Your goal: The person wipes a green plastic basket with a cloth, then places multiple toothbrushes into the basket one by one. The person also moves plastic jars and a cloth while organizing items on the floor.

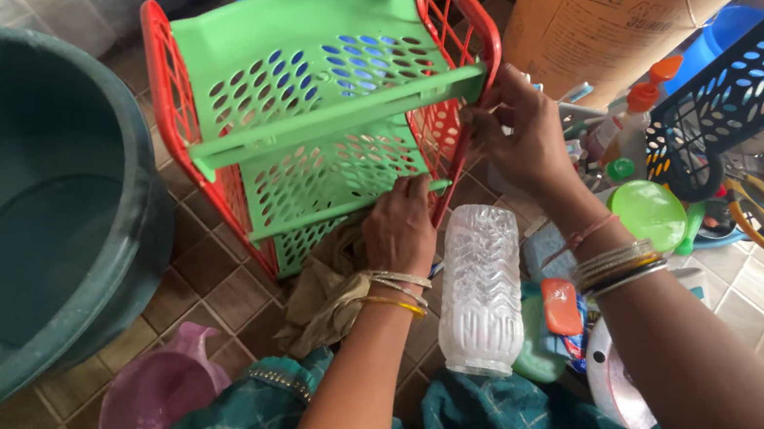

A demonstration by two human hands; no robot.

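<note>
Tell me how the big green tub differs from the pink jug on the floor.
The green tub is dark green, far larger, round and wide, and sits upright with its mouth up. The pink jug is pale pink, much smaller, has a spout, and lies tipped on the tiles. Both look like plastic and stand on the tiled floor.

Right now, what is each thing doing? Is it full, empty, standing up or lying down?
Green and red rack: tipped over on its side, shelves bare.
Left hand: pressing a brown cloth against the rack's lower shelf.
Right hand: gripping the rack's red side frame.
Clear plastic jar: empty, upside down.
Big green tub: upright, looks empty.
Pink jug: lying on the tiled floor.
Black basket: tilted.
</note>
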